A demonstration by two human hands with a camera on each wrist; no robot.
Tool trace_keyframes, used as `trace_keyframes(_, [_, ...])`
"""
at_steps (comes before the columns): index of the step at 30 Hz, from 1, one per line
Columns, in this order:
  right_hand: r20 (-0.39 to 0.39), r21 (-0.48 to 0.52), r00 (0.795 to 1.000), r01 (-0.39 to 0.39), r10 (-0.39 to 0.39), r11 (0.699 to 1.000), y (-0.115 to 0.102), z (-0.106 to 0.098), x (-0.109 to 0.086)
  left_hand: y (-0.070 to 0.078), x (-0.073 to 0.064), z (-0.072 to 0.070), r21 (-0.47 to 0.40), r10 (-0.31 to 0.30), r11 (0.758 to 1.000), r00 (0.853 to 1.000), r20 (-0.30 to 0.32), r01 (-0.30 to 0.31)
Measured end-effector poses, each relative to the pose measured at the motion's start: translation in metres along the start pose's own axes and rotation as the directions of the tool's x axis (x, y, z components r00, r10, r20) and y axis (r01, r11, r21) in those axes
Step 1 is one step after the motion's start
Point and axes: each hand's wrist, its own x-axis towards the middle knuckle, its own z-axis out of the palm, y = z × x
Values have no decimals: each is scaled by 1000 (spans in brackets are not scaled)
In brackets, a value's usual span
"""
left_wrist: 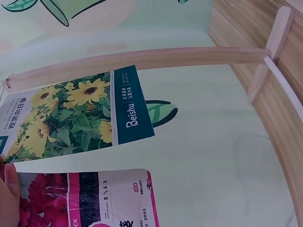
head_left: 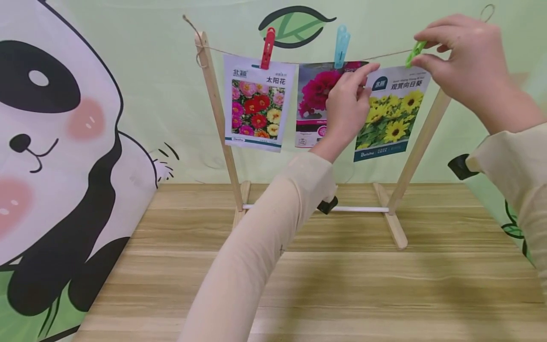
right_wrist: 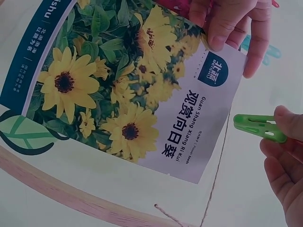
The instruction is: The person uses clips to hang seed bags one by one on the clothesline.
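My left hand (head_left: 348, 102) pinches the upper left corner of a sunflower seed packet (head_left: 391, 114), which hangs tilted at the string (head_left: 393, 54). Between the thumb and fingers of my right hand (head_left: 470, 61) is a green clothespin (right_wrist: 258, 126). In the right wrist view, its tip is close to the string, a little apart from the packet's top edge. Behind my left hand hangs a packet with magenta flowers (head_left: 314, 90), under a blue clothespin (head_left: 341, 46). Further left, a red clothespin (head_left: 268, 48) holds a packet of mixed flowers (head_left: 256, 107) on the string.
A wooden stand has a left post (head_left: 218, 114) and a right post (head_left: 420, 147), joined low down by a white rod (head_left: 361, 209). It stands on a wood-grain table (head_left: 171, 285). A printed panda backdrop (head_left: 171, 95) is behind it.
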Motion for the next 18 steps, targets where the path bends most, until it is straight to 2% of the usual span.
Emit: trace_keyframes(18, [16,-19,1000,-20,20,1000,4,0,2,1,2,-1,-2,-8,1000,1000,-6,8])
